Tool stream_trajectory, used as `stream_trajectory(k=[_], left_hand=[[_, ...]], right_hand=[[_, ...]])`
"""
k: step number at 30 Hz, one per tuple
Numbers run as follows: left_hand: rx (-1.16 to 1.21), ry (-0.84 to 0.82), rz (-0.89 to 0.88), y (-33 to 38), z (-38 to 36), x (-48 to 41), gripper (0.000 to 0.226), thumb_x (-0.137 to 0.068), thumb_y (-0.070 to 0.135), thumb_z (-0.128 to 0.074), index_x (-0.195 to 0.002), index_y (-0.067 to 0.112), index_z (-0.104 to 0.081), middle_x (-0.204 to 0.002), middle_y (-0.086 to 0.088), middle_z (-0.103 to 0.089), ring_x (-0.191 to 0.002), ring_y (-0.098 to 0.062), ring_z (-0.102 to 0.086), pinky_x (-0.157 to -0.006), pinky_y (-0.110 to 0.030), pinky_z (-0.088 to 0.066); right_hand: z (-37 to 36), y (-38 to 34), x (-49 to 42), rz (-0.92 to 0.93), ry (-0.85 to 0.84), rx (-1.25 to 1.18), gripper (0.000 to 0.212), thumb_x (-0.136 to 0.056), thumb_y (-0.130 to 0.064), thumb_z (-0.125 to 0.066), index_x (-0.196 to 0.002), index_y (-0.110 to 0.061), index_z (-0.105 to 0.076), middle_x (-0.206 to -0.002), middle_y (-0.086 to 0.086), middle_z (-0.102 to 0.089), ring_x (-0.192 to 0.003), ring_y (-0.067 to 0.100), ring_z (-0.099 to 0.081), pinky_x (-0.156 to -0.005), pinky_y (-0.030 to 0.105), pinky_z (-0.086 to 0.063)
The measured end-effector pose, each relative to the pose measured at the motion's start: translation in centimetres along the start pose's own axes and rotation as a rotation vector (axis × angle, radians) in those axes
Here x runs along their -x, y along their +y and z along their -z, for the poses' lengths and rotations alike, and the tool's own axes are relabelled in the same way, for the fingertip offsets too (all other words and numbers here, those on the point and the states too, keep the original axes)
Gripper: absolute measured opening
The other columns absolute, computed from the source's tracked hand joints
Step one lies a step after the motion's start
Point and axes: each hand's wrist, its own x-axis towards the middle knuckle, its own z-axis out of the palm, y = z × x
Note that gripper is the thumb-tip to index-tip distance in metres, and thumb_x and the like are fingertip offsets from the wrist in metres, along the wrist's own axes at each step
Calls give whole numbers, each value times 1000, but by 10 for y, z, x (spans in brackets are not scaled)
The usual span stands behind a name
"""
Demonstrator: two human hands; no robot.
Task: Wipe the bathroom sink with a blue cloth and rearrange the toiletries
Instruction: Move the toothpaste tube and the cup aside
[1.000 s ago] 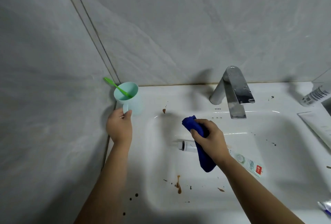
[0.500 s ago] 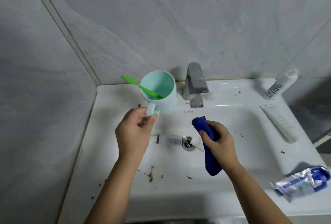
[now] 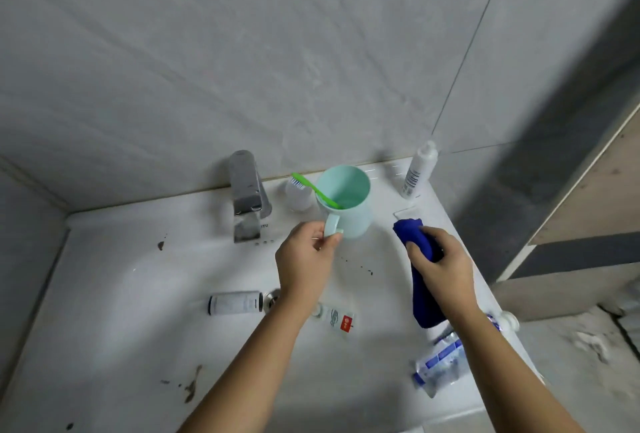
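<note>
Sink (image 3: 104,294) first: a white basin with a flat ledge round it, and a chrome faucet (image 3: 246,197) on the back ledge, left of centre. Both forearms reach in from the front edge.

The left hand (image 3: 301,266) pinches the handle of a mint mug (image 3: 349,205) between thumb and curled fingers. The mug is upright at the back ledge, right of the faucet, handle toward the front. Whether its base is down on the ledge I cannot tell.

The right hand (image 3: 441,262) is wrapped round a rolled blue cloth (image 3: 424,297) over the right edge. The roll's long axis runs back to front, with one end poking out toward the back corner and the other hanging past the wrist.

An upright white bottle (image 3: 417,171) stands in the back right corner, and a small clear cup (image 3: 298,195) sits between faucet and mug. A small bottle (image 3: 235,303) lies on its side in the basin beside the drain (image 3: 272,297), its long axis left to right. A crumpled blue-and-white packet (image 3: 438,365) lies at the front right edge. A green toothbrush (image 3: 313,189) leans out of the mug toward the faucet.

Brown specks (image 3: 363,268) dot the basin between the two hands, just left of the cloth. A larger smear (image 3: 192,387) lies well apart, near the front left corner. I judge the cloth hand the nearer and freer one for the specks: a short sweep leftward and down into the basin.
</note>
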Motion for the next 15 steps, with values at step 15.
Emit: stream_trajectory(k=[15], left_hand=[[-92,-86,27,-8,-132,-71,11,-79,18,-70,-86,10,-68,-84,-8,-67,-79,-25,-60,-70,-33,-46]], right_hand=[[19,50,-69,-126,4,25,30,-79,-24,-64,-109,-23,-61,-98,-1,-59,-90,15,-54,-76,24,-36]])
